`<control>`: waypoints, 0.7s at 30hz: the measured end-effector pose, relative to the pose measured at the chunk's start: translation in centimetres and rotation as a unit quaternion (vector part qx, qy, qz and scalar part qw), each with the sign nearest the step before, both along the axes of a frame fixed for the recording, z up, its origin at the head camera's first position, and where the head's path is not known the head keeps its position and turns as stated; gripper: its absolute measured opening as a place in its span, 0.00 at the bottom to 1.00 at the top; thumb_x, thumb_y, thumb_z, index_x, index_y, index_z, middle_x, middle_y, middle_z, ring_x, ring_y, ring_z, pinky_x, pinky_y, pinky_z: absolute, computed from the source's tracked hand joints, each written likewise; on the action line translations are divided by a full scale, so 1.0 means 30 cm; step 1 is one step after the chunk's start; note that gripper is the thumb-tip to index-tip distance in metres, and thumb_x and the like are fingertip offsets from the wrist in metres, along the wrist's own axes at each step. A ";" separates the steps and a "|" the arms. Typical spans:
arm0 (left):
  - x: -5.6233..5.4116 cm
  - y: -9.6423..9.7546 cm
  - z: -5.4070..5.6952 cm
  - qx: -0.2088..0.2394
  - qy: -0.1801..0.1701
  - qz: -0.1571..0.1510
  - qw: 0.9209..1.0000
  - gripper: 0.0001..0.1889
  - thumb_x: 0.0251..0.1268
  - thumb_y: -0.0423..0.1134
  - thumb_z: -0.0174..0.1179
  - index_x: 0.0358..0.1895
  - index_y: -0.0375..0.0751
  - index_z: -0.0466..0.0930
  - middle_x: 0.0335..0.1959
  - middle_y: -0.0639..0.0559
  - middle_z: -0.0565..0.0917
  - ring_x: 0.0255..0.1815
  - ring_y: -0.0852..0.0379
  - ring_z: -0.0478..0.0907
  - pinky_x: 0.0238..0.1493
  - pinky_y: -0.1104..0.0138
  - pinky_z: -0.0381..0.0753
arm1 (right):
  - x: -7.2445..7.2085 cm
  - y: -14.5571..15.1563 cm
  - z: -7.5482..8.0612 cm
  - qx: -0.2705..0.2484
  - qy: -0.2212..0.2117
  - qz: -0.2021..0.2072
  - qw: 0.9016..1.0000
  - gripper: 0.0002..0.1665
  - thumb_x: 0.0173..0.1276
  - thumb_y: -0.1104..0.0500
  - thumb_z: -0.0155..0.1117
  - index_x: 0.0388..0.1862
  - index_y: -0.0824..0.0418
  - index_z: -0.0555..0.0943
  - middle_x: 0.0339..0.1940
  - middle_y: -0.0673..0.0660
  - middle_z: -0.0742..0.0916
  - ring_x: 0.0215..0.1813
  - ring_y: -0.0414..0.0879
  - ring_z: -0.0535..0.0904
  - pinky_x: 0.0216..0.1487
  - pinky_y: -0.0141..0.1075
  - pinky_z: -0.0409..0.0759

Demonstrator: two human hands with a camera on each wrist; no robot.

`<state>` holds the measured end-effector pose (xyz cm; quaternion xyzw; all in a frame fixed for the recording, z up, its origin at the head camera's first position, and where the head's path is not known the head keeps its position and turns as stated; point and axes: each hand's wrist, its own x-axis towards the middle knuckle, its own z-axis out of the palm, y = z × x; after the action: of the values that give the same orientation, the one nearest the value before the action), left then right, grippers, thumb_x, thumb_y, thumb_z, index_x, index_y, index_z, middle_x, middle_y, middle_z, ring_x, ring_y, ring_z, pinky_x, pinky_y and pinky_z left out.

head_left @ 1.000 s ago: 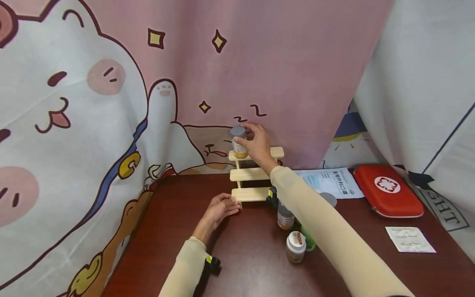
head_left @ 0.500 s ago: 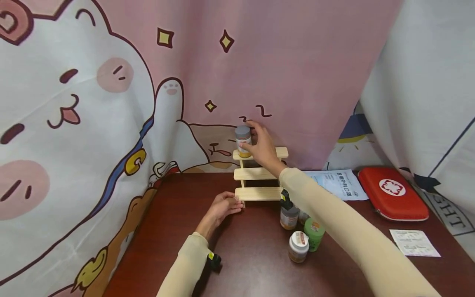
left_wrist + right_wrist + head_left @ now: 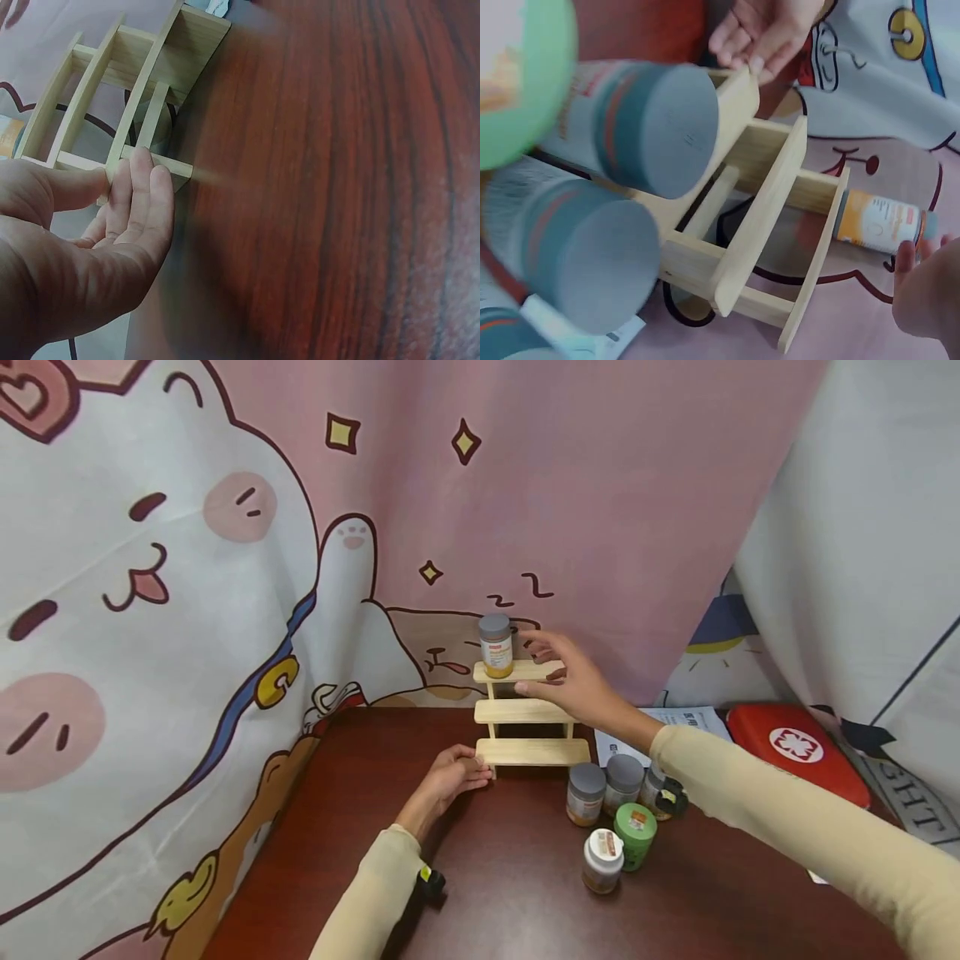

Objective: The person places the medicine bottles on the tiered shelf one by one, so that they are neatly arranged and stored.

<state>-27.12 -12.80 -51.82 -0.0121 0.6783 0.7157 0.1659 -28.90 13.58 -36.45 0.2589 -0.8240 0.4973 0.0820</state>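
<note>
A small three-step wooden shelf (image 3: 532, 752) stands at the back of the table. On the left end of its top step, a grey-lidded jar (image 3: 497, 647) with an orange and white label stands upright. My right hand (image 3: 573, 681) is just right of that jar, fingers spread and apart from it, holding nothing. At the shelf's lower left end, my left hand (image 3: 450, 774) pinches the bottom step between thumb and fingers. In the left wrist view, the thumb and fingertips close on the end of the wooden step (image 3: 139, 97).
Right of the shelf stand grey-lidded jars (image 3: 586, 793), a green jar (image 3: 635, 835) and a white-lidded jar (image 3: 602, 860). Behind them lie a mask packet (image 3: 693, 718) and a red first-aid case (image 3: 780, 743), partly covered by my right sleeve. A printed curtain (image 3: 600, 510) hangs behind.
My right hand has let go of the grey-lidded jar on the top step and drawn back to the right. The jar stays standing there. My left hand keeps its hold on the shelf.
</note>
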 end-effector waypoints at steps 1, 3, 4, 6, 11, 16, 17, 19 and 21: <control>-0.002 0.002 0.003 -0.001 -0.001 -0.003 1.000 0.12 0.78 0.27 0.54 0.59 0.26 0.69 0.45 0.35 0.87 0.44 0.51 0.90 0.56 0.55 0.92 | 0.018 0.015 0.003 0.004 -0.008 0.011 1.000 0.47 0.68 0.52 0.79 0.82 0.45 0.66 0.73 0.60 0.76 0.71 0.59 0.76 0.68 0.62 0.80; -0.008 0.004 0.008 -0.005 -0.001 -0.005 1.000 0.12 0.78 0.27 0.54 0.58 0.27 0.70 0.45 0.36 0.87 0.44 0.51 0.90 0.56 0.55 0.92 | 0.052 0.045 0.005 0.017 -0.025 0.039 0.999 0.46 0.69 0.52 0.78 0.81 0.43 0.66 0.72 0.59 0.77 0.71 0.59 0.76 0.69 0.60 0.80; -0.010 0.004 0.011 -0.008 -0.002 -0.004 1.000 0.11 0.78 0.26 0.54 0.58 0.28 0.70 0.44 0.36 0.87 0.44 0.51 0.90 0.56 0.55 0.92 | 0.069 0.059 0.005 0.023 -0.035 0.058 0.997 0.45 0.69 0.53 0.77 0.81 0.42 0.66 0.72 0.58 0.78 0.71 0.59 0.76 0.69 0.60 0.80; -0.015 0.002 0.016 -0.013 -0.004 0.002 1.000 0.11 0.77 0.26 0.54 0.57 0.29 0.70 0.43 0.37 0.87 0.43 0.51 0.90 0.56 0.55 0.92 | 0.103 0.087 0.004 0.036 -0.056 0.096 0.993 0.44 0.69 0.53 0.77 0.81 0.42 0.67 0.72 0.56 0.78 0.72 0.60 0.77 0.69 0.60 0.80; -0.017 -0.007 0.019 -0.018 -0.002 0.003 1.000 0.10 0.77 0.26 0.55 0.55 0.29 0.70 0.44 0.35 0.87 0.44 0.50 0.91 0.54 0.55 0.93 | 0.179 0.167 -0.020 0.059 -0.095 0.170 0.979 0.42 0.69 0.57 0.76 0.78 0.45 0.70 0.74 0.55 0.79 0.72 0.58 0.78 0.66 0.56 0.82; -0.012 -0.009 0.011 -0.014 -0.009 -0.001 1.000 0.10 0.76 0.25 0.55 0.55 0.29 0.71 0.44 0.36 0.87 0.43 0.51 0.90 0.54 0.55 0.92 | 0.234 0.257 -0.052 0.071 -0.125 0.198 0.970 0.41 0.68 0.59 0.77 0.77 0.47 0.71 0.75 0.50 0.79 0.70 0.49 0.80 0.67 0.50 0.83; -0.011 -0.009 0.010 -0.014 -0.008 -0.002 1.000 0.10 0.76 0.25 0.54 0.55 0.29 0.71 0.44 0.36 0.86 0.43 0.50 0.90 0.55 0.54 0.92 | 0.242 0.277 -0.058 0.073 -0.132 0.202 0.968 0.42 0.68 0.60 0.77 0.77 0.47 0.71 0.75 0.50 0.79 0.70 0.48 0.80 0.67 0.48 0.83; -0.011 -0.005 0.012 -0.013 -0.011 -0.002 1.000 0.10 0.76 0.25 0.55 0.55 0.30 0.71 0.44 0.37 0.86 0.44 0.50 0.90 0.56 0.53 0.91 | 0.255 0.315 -0.069 0.076 -0.143 0.214 0.963 0.43 0.68 0.60 0.77 0.78 0.49 0.70 0.75 0.52 0.79 0.71 0.49 0.79 0.69 0.46 0.83; -0.015 0.002 0.013 -0.011 -0.010 -0.006 1.000 0.10 0.76 0.25 0.55 0.56 0.31 0.71 0.45 0.37 0.86 0.45 0.50 0.90 0.57 0.53 0.91 | 0.268 0.349 -0.076 0.086 -0.152 0.223 0.959 0.42 0.68 0.60 0.77 0.78 0.49 0.70 0.75 0.56 0.79 0.71 0.50 0.79 0.69 0.41 0.83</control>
<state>-27.57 -12.74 -51.42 -0.0175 0.6842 0.7073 0.1768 -20.87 24.05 -38.73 0.3629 -0.7878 0.4640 -0.1798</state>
